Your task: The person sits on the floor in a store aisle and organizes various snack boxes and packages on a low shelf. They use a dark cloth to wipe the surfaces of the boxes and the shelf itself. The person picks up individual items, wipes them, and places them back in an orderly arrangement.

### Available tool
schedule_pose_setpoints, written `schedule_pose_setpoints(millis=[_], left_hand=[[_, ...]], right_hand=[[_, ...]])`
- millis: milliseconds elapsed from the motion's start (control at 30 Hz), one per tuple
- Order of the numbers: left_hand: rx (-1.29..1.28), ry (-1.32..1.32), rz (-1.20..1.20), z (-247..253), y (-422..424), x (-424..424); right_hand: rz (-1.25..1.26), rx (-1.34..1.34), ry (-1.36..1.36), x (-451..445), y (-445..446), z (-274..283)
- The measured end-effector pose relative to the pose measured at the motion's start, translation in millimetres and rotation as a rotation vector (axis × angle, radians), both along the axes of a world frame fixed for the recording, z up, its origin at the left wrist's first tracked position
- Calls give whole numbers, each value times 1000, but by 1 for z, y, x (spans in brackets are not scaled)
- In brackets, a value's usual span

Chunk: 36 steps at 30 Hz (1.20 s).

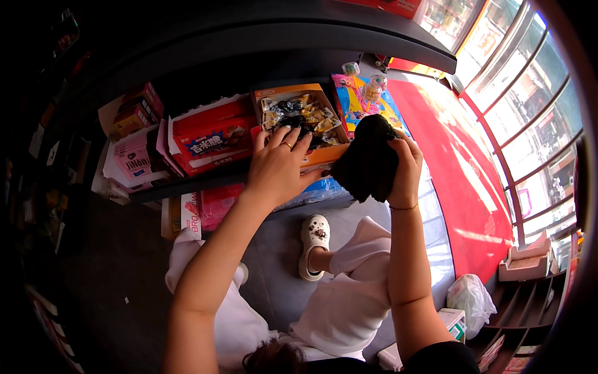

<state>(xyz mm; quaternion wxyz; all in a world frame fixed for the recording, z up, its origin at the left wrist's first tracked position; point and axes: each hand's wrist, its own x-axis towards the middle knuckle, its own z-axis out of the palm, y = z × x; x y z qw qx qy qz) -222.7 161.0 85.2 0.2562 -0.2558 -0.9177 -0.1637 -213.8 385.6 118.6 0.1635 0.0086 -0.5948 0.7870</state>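
Observation:
In my right hand (407,163) is a dark, bunched cloth (371,159), held in front of the window side of the shelf. My left hand (282,166) rests with spread fingers over the near edge of an orange carton (322,153), its fingertips at the wrapped sweets (306,110) inside. Whether those fingers grip a sweet cannot be told. Left of this carton stands a red snack box (210,135) with printed writing. A colourful flat box (373,105) lies on the right, partly behind the cloth, with clear-wrapped lollipops (373,91) above it.
Pink packets (132,159) in an open carton fill the shelf's left end. Below are a pink package (219,203) and blue plastic-wrapped goods. A dark upper shelf (280,42) overhangs the boxes. Right are a red floor mat (448,177), a plastic bag (471,304) and a slotted rack (523,301).

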Motion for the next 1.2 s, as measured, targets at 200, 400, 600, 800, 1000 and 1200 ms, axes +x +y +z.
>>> schedule_pose_setpoints(millis=[200, 400, 600, 800, 1000, 1200], left_hand=[[-2, -85, 16, -2, 3, 0], [195, -102, -34, 19, 8, -4], [-30, -290, 220, 42, 20, -85], [-339, -341, 453, 37, 27, -108], [-328, -98, 390, 33, 22, -109], [360, 15, 98, 51, 6, -63]], right_hand=[[102, -132, -36, -3, 2, -3], [248, -128, -143, 3, -7, 4], [636, -222, -262, 3, -21, 1], [642, -122, -286, 6, -33, -7], [598, -38, -261, 7, -40, -9], [591, -6, -235, 6, -42, -12]])
